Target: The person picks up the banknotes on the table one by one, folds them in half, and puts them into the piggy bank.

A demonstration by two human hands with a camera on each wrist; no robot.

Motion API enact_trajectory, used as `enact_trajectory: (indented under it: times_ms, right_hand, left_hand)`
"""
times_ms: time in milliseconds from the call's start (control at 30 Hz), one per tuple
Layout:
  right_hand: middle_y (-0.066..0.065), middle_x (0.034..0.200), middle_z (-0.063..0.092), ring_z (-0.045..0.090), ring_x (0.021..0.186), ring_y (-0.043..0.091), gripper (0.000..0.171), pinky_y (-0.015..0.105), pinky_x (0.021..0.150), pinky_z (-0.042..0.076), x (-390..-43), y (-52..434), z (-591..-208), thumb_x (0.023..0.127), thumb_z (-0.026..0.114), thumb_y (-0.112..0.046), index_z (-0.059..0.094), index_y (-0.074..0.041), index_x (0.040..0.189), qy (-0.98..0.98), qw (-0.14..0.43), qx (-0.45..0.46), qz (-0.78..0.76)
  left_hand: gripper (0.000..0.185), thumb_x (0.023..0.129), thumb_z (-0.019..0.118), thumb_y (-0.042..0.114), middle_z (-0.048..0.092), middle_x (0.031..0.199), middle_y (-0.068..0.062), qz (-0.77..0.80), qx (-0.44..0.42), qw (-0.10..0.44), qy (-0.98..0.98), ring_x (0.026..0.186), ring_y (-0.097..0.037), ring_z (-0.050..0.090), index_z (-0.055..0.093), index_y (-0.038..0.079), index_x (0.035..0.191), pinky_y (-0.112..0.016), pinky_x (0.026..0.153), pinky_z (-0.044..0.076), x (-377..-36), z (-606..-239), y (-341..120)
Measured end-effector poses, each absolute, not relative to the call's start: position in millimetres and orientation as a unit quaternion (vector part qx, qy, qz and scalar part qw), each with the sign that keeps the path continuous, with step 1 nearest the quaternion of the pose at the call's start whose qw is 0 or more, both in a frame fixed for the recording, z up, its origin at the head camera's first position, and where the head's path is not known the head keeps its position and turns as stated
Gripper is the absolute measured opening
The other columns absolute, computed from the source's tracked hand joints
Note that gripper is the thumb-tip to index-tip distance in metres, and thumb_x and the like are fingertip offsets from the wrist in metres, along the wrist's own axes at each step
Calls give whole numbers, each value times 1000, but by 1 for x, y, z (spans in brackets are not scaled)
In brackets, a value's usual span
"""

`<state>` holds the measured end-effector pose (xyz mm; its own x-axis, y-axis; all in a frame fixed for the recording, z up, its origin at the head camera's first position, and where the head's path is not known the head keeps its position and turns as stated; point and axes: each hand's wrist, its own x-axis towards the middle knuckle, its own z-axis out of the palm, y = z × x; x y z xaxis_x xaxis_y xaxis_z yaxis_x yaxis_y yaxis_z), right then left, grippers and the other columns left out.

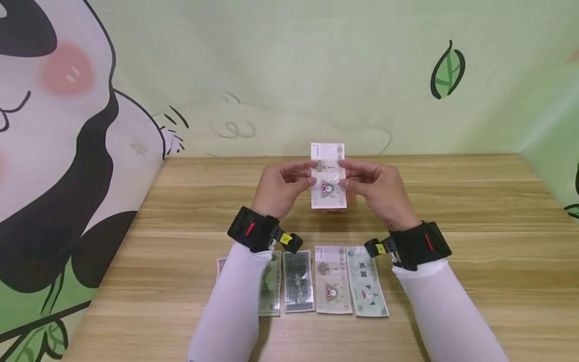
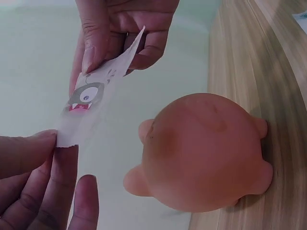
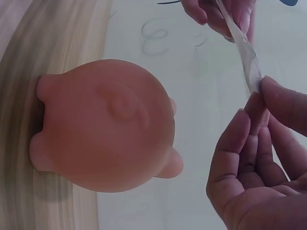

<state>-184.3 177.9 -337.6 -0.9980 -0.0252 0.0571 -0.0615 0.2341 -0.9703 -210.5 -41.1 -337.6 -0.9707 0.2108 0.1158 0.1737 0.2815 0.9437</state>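
note: a toy bill (image 1: 328,176) held up in the air, long side up and down
left hand (image 1: 277,188): fingers pinch the note's left edge
right hand (image 1: 379,190): fingers pinch its right edge
pig bank (image 2: 206,153): on the tabletop (image 1: 475,211), right under the note
nearer hand: both the same

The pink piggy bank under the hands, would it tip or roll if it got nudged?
Probably not easily: the piggy bank sits on stubby feet on the table, so it likely slides or rocks rather than rolls. Its round body could roll if knocked over. The matte skin looks rubbery, so likely grippy, not slippery.
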Motion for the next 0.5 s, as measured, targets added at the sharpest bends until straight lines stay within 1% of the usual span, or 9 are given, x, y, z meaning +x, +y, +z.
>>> enact_trajectory:
  times_ms: [67,300,500]
  right_hand:
    - [-2,104,69,65,98,14,39,16,80,55,-184,178,-337,93,77,-7,71,-8,132,-785,20,30,619]
    - [-8,100,71,66,97,12,39,16,81,56,-182,179,-336,94,76,-7,70,-7,132,-779,37,41,625]
    - [-9,101,72,65,98,12,39,15,81,56,-182,180,-335,94,76,-7,70,-8,132,-779,43,43,624]
  left_hand:
    - [28,93,77,9,76,101,-4,591,119,12,798,94,-20,72,78,18,120,-28,73,54,-210,-337,-41]
    - [29,92,79,11,77,102,-2,600,109,9,793,96,-18,73,78,21,120,-28,78,57,-209,-336,-40]
    - [29,92,79,11,77,102,-2,607,112,1,787,96,-19,73,79,21,119,-28,78,56,-208,-337,-39]
